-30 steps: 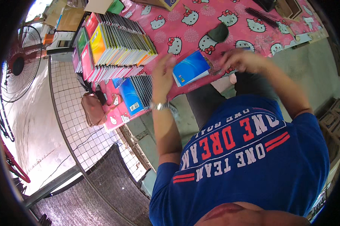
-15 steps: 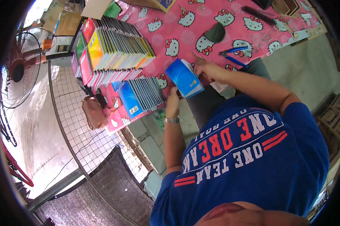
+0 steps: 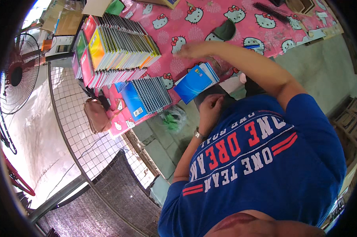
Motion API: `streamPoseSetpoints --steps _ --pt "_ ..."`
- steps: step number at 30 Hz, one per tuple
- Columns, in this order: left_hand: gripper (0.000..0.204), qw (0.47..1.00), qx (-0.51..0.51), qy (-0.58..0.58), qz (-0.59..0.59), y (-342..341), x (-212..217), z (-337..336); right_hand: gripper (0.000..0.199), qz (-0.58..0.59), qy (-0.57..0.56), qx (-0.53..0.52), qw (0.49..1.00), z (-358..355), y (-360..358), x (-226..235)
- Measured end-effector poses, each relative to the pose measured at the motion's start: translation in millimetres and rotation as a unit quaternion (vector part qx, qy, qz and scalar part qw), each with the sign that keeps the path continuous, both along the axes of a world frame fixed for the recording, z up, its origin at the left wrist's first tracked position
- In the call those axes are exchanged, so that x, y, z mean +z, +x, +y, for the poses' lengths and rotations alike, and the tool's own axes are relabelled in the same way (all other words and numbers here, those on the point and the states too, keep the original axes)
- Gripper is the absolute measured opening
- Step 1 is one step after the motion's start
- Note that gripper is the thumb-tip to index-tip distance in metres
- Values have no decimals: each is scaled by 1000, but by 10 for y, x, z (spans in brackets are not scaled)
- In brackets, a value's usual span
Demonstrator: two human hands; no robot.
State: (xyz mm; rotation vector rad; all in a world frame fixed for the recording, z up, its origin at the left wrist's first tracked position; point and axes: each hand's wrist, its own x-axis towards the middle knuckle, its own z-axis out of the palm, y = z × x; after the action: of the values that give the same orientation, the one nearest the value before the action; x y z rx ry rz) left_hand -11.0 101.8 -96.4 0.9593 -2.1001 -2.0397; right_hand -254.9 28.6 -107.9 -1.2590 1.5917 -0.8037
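Note:
Several blue notebooks (image 3: 192, 89), lying together in a slightly fanned pile, rest at the table's near edge by my lap, with neither hand on them. Just below them, close to my lap, is my left hand (image 3: 210, 107), with a watch on its wrist. Its fingers are curled in, and what they hold, if anything, is hidden. My right hand (image 3: 189, 50) reaches across the table beyond the pile, toward the stacks on the left. Motion blurs its fingers. A row of blue spiral notebooks (image 3: 137, 102) stands left of the pile.
Tall stacks of yellow and pink spiral notebooks (image 3: 103, 51) fill the left side of the pink table (image 3: 162, 37). Beyond my right forearm lie a dark green cap-like piece (image 3: 226, 31), a partly covered blue-handled tool (image 3: 251, 46) and a black brush (image 3: 270, 12). A brown bag (image 3: 96, 115) hangs at left.
Both hands have come off the blue notebooks, which have turned and now lie fanned. My right hand has moved out over the table; my left has drawn back toward my lap.

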Motion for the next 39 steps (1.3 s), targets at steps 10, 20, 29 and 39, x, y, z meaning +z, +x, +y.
streamPoseSetpoints --steps 10,20,29,39 --pt "23 757 -82 -648 3 -161 187 -249 60 -40 -105 -196 974 1164 -93 380" --pt "27 770 -130 -623 -55 -397 879 -627 29 -183 -131 -240 944 1622 309 298" --pt "20 763 -77 -640 -35 -422 712 -591 25 -166 -104 -222 955 1661 400 436" --pt "19 817 -111 -563 -51 -399 917 -582 25 -109 -148 -264 947 1663 416 336"
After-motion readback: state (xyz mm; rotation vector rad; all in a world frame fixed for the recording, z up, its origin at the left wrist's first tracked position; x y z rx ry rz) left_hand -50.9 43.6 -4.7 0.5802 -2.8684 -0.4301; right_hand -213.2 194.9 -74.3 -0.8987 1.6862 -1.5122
